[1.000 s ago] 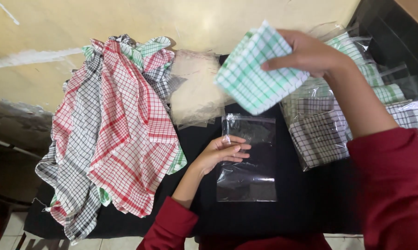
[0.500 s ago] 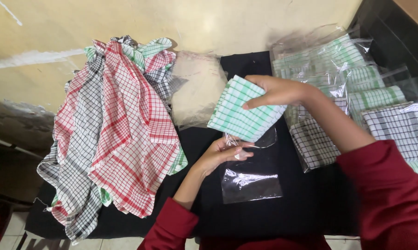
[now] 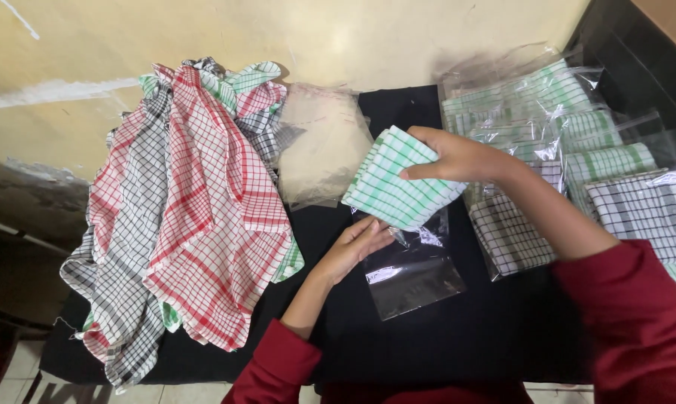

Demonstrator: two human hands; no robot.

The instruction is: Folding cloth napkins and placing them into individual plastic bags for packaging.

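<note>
My right hand (image 3: pixel 458 157) grips a folded green-and-white checked cloth (image 3: pixel 398 183) and holds it just above the open end of a clear plastic bag (image 3: pixel 413 269). The bag lies flat on the black table top (image 3: pixel 428 344). My left hand (image 3: pixel 357 243) pinches the bag's upper left edge, right under the cloth's lower corner. Both sleeves are dark red.
A heap of loose red, grey and green checked cloths (image 3: pixel 188 217) covers the table's left part. A stack of empty clear bags (image 3: pixel 319 146) lies at the back middle. Several bagged folded cloths (image 3: pixel 577 150) are piled at the right. A yellowish wall runs behind.
My right hand has brought the folded cloth down and leftward from high on the right to the bag's mouth. My left hand has stayed on the bag's edge, and the bag has turned slightly.
</note>
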